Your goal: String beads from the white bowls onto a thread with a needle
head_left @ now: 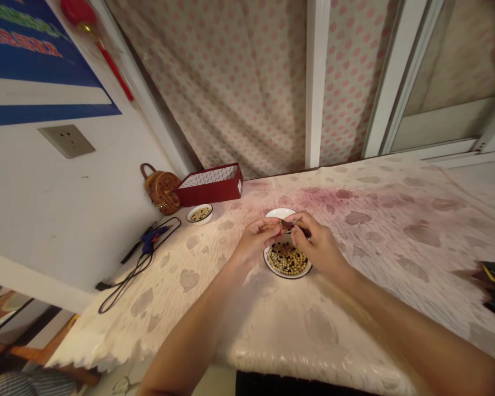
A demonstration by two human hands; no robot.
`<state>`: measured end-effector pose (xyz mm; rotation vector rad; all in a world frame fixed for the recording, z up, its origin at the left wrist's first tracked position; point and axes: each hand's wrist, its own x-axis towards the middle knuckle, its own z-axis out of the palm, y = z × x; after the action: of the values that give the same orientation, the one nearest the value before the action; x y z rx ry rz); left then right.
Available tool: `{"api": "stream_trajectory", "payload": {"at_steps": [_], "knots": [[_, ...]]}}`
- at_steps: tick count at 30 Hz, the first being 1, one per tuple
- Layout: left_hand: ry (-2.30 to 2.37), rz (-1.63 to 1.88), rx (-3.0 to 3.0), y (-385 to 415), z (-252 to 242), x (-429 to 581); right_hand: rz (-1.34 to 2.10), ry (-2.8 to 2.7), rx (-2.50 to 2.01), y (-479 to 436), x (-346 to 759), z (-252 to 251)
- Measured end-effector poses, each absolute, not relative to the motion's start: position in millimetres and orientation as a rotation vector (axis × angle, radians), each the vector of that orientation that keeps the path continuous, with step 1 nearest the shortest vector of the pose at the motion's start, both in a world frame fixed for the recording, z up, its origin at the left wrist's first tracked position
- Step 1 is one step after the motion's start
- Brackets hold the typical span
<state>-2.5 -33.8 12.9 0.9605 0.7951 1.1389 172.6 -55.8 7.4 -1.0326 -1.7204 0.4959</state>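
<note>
Head view: left hand (256,237) and right hand (318,243), grips pinched closed on a small dark maroon piece (287,224), just above a round white dish (287,275) of black-and-cream beads (287,259); risk of slack fingertips dropping it among them.

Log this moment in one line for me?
left hand: fingertips at small dark piece | right hand: pinching it | below: white dish of mixed beads

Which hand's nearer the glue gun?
Left. Left hand sits above the white plate, clear of the glue gun; right hand is farther from it, on the plate's other side.
</note>
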Motion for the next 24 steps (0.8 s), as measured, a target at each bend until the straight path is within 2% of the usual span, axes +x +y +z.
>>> {"api": "stream_trajectory", "payload": {"at_steps": [14,24], "knots": [[0.774,1.111,0.915,-35.1,13.1,-0.6,0.499,-1.759,-1.028,-54.5,172.6,5.5],[0.822,1.217,0.993,-21.7,14.6,-1.0,0.415,-1.637,-1.129,-53.3,175.1,6.6]]}}
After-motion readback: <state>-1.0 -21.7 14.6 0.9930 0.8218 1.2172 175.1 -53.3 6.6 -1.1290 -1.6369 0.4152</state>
